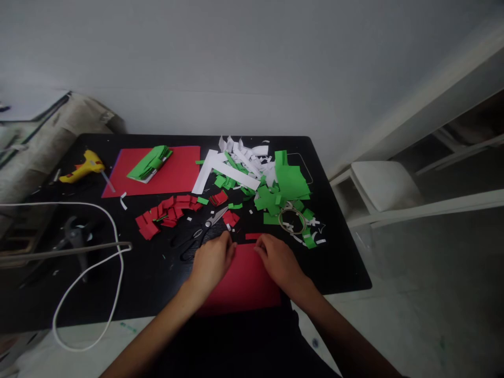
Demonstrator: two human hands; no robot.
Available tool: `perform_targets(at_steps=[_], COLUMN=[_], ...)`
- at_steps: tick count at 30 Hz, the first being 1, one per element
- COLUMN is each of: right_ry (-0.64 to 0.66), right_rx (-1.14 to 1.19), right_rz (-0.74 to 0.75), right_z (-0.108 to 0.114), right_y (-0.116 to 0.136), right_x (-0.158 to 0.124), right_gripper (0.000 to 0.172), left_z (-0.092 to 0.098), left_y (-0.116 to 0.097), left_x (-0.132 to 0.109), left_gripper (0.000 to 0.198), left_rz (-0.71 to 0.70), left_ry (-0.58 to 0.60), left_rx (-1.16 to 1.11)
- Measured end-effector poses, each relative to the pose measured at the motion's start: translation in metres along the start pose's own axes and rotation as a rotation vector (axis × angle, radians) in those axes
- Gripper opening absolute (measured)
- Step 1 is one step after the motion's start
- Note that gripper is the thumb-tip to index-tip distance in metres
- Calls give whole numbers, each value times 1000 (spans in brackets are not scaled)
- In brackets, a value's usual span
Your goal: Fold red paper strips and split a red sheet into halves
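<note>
A red sheet of paper (244,281) lies at the table's near edge, below both hands. My left hand (212,257) is closed at the sheet's upper left, thumb and fingers together on its edge. Across from it, my right hand (279,258) pinches the upper right edge. A narrow red paper strip (255,236) lies just beyond the sheet, close to my right fingertips. Scissors with dark handles (202,228) rest partly open beside my left hand. Small folded red paper pieces (169,211) form a row farther left.
White and green paper scraps (246,165) heap at the back, near a ring-shaped roll (292,219). Another red sheet (185,170) carries a green paper bundle (151,163). A yellow glue gun (84,167) lies left. A white cable (118,294) loops over the front left edge.
</note>
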State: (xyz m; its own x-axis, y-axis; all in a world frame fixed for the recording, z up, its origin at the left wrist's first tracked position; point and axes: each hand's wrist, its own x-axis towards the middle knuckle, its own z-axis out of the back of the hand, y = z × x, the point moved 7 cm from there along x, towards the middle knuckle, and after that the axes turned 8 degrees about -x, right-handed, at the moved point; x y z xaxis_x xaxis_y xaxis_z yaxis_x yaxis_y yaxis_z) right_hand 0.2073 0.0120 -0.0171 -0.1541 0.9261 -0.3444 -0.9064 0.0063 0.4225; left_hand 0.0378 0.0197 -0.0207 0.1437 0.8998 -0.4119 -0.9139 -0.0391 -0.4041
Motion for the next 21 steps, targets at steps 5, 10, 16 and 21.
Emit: perform_targets(at_steps=[5,10,16,21], right_ry=[24,31,20,17], right_rx=[18,15,18,5], right_rz=[-14,-33,-24,-27], right_z=[3,6,7,7], right_y=[3,3,3,3], right_x=[0,-1,-1,-1], right_gripper=[7,6,8,7], left_z=[9,13,19,24], left_y=[19,38,60,70], left_x=[-5,-8,-11,-17], left_gripper=[21,19,23,26], left_rz=[55,73,116,155], left_ry=[25,24,-6,-14], left_rx=[6,13,-9,-77])
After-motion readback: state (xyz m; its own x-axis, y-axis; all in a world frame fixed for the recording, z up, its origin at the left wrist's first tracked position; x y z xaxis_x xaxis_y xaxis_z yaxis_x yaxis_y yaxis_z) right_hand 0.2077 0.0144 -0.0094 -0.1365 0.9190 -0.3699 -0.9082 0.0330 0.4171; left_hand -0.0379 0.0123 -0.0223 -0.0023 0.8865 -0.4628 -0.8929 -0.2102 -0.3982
